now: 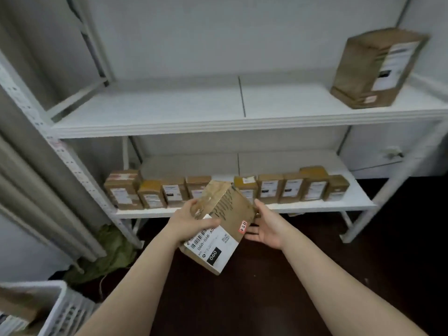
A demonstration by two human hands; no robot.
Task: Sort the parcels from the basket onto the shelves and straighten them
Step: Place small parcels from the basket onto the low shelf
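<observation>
Well to the left of the lower shelf [322,205] and nearer the camera, the white basket [61,309] has brown cardboard showing inside, so some parcels probably remain to be sorted; how many cannot be told, since most of the basket is out of frame. On the lower shelf itself a row of parcels [151,194] stands upright with labels facing out, about nine in all: four towards its left end, five towards its right, and a gap between the two groups. In front of that gap, above the shelf's front edge, the left hand [191,221] grips the held parcel [228,212] with fingers and thumb curled round its left side. The box is tilted, its printed label facing up and towards the camera. The right hand [266,229] lies flat and wide, straight fingers at the box's right lower edge, steadying it rather than clasping. Above the lower shelf, the upper shelf [157,105] carries one tall parcel [378,69] at its right end. I judge the sorting well advanced: this box seems bound for the gap, and the row would then want squaring up.
</observation>
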